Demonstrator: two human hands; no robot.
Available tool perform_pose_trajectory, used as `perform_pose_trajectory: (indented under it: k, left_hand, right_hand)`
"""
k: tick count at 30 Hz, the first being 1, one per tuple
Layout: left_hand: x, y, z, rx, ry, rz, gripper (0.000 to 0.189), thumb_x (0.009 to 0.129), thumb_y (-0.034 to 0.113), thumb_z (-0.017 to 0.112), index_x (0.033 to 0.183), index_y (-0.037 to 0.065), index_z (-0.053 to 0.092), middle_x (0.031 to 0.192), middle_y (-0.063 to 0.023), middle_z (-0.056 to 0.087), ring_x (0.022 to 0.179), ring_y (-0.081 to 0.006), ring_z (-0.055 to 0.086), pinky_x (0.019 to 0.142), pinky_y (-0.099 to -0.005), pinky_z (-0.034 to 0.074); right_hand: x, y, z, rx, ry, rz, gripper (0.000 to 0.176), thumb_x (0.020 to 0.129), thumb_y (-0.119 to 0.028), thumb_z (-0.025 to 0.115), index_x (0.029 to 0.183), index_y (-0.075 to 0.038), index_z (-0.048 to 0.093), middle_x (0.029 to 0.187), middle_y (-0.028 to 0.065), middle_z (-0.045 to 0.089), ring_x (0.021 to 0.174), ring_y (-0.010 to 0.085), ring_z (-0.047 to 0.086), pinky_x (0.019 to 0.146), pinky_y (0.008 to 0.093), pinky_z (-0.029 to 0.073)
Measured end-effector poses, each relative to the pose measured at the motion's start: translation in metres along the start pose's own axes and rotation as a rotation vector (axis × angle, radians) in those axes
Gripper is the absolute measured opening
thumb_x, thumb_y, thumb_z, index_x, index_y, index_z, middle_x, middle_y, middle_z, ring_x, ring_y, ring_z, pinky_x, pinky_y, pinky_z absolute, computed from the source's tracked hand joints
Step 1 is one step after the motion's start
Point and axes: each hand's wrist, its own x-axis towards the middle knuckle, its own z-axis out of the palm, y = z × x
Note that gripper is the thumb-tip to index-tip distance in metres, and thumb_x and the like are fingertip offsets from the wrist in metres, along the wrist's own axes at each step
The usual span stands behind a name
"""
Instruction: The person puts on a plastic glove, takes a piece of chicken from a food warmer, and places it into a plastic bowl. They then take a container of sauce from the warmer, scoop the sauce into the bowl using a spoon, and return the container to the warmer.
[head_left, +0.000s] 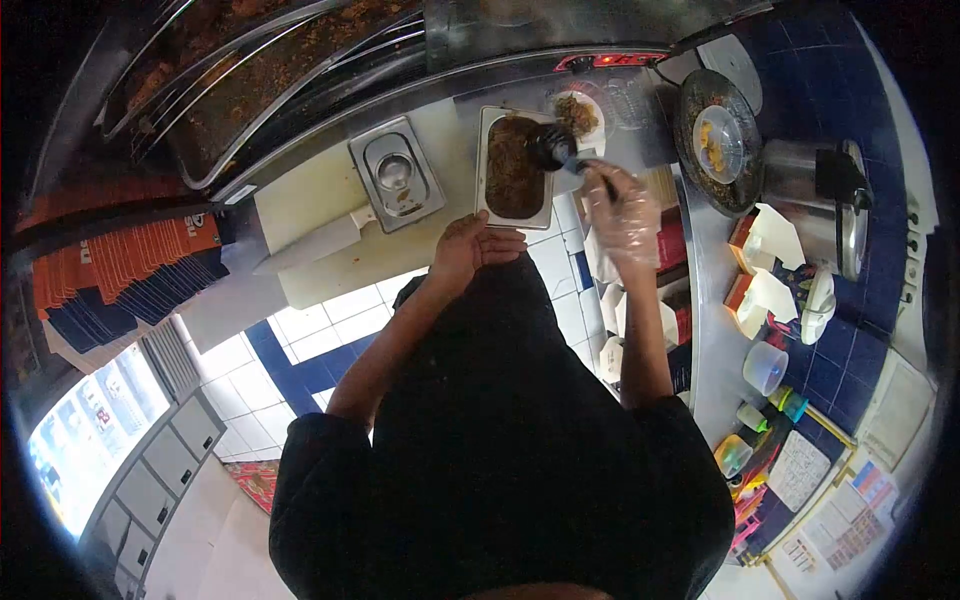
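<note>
A rectangular steel food pan [483, 165] with a dark brown minced filling stands at the counter's front edge. My left hand [470, 252], bare, holds its near rim, thumb up against the edge and fingers stretched along it. In my right hand [625, 215], covered by a clear plastic glove, is a black ladle [553, 148]. The ladle's dark head hangs over the pan's right rim; its contents cannot be made out. Just beyond it, a white bowl [597, 132] carries some of a similar brown food.
Left of the pan lie a cutting board [340, 265], a large knife [335, 240] and a steel lid [425, 190]. On the right counter are a dark round pan [690, 140] with a clear bowl, and open cartons [775, 240]. Stacked orange boxes [130, 260] stand far left.
</note>
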Motion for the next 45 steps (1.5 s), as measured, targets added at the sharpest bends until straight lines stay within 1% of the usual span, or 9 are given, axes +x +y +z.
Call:
perform_pose_trajectory:
  k: [2,5,9,15,18,21,27,33,45]
  left_hand:
    - [0.001,0.000,0.000,0.010,0.004,-0.003,0.051,0.104,0.036,0.037,0.118,-0.011,0.050,0.108,-0.0271,0.065,0.099,-0.0354,0.068,0.087,-0.0448,0.056]
    - [0.001,0.001,0.002,0.017,0.038,-0.037,0.051,0.104,0.036,0.037,0.118,-0.011,0.050,0.108,-0.0272,0.065,0.098,-0.0356,0.068,0.087,-0.0455,0.056]
    - [-0.001,0.003,0.005,-0.051,0.056,-0.024,0.042,0.103,0.034,0.042,0.108,-0.008,0.049,0.102,-0.0276,0.065,0.093,-0.0356,0.068,0.083,-0.0454,0.057]
    - [-0.001,0.004,0.007,-0.073,0.087,-0.025,0.036,0.101,0.029,0.048,0.110,-0.005,0.042,0.104,-0.0283,0.064,0.094,-0.0375,0.067,0.084,-0.0489,0.057]
    - [-0.002,0.005,0.007,-0.064,0.101,-0.033,0.037,0.101,0.030,0.047,0.109,-0.005,0.043,0.104,-0.0281,0.064,0.094,-0.0377,0.068,0.084,-0.0482,0.057]
    - [0.000,0.003,0.005,-0.046,0.036,-0.022,0.039,0.102,0.032,0.044,0.110,-0.007,0.045,0.105,-0.0288,0.064,0.095,-0.0381,0.068,0.084,-0.0466,0.057]
    - [0.002,0.001,0.000,0.010,-0.012,0.004,0.046,0.104,0.035,0.038,0.112,-0.010,0.047,0.108,-0.0298,0.064,0.099,-0.0382,0.067,0.085,-0.0439,0.057]
    - [0.001,0.003,0.002,0.017,0.016,-0.009,0.048,0.104,0.034,0.037,0.113,-0.011,0.049,0.107,-0.0292,0.065,0.098,-0.0364,0.068,0.084,-0.0430,0.058]
    - [0.002,0.000,-0.003,0.026,-0.010,-0.006,0.050,0.104,0.037,0.037,0.116,-0.010,0.051,0.108,-0.0271,0.065,0.098,-0.0345,0.068,0.085,-0.0421,0.057]
  right_hand:
    - [-0.007,0.000,0.014,-0.157,-0.013,-0.148,0.019,0.087,-0.014,0.063,0.101,-0.004,0.070,0.089,0.0188,0.071,0.077,0.0335,0.070,0.071,0.0392,0.055]
    - [-0.014,-0.010,0.040,-0.318,-0.103,-0.112,0.020,0.087,-0.019,0.063,0.099,-0.004,0.068,0.084,0.0197,0.068,0.077,0.0378,0.066,0.071,0.0448,0.053]
    - [-0.016,0.000,0.071,-0.399,-0.179,-0.183,0.015,0.086,-0.020,0.061,0.092,-0.006,0.059,0.076,0.0176,0.063,0.072,0.0388,0.063,0.066,0.0482,0.051]
    - [-0.014,0.014,0.093,-0.644,-0.347,-0.088,0.016,0.084,-0.020,0.062,0.092,-0.006,0.063,0.077,0.0182,0.064,0.075,0.0390,0.064,0.068,0.0467,0.053]
    - [-0.015,0.016,0.086,-0.445,-0.309,-0.252,0.017,0.085,-0.020,0.062,0.092,-0.006,0.068,0.081,0.0188,0.067,0.076,0.0378,0.066,0.069,0.0454,0.054]
    - [-0.012,0.023,0.082,-0.254,-0.263,-0.119,0.019,0.085,-0.021,0.064,0.093,-0.004,0.070,0.087,0.0202,0.069,0.076,0.0374,0.067,0.069,0.0428,0.054]
    - [-0.010,0.033,0.059,0.081,-0.290,0.171,0.020,0.087,-0.020,0.063,0.097,-0.004,0.070,0.087,0.0160,0.070,0.077,0.0298,0.069,0.069,0.0382,0.054]
    - [-0.021,0.042,0.051,0.164,-0.245,0.310,0.024,0.094,-0.019,0.062,0.106,0.001,0.069,0.078,0.0076,0.071,0.066,0.0099,0.060,0.060,0.0264,0.048]
    - [-0.022,0.035,0.029,0.238,-0.118,0.459,0.026,0.095,-0.024,0.061,0.096,-0.001,0.072,0.072,0.0009,0.066,0.060,0.0063,0.051,0.056,0.0252,0.043]
